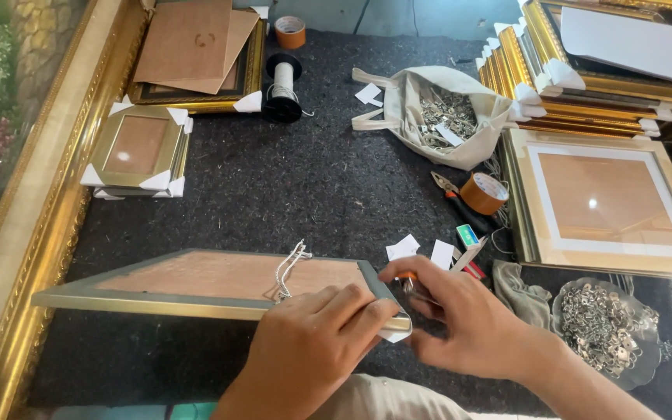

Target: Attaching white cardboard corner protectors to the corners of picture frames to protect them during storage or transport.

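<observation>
A gold picture frame lies face down and tilted up toward me on the dark felt table, its brown backing board and a white hanging cord showing. My left hand presses on the frame's right corner, over a white corner protector. Just right of that corner, my right hand grips a small orange-handled tool at the frame's edge. What the tool's tip touches is hidden.
A small frame stack, backing boards, a cord spool, tape rolls, pliers, a cloth bag of metal hangers, stacked gold frames, a matted frame, a dish of metal hardware and a large ornate frame at left.
</observation>
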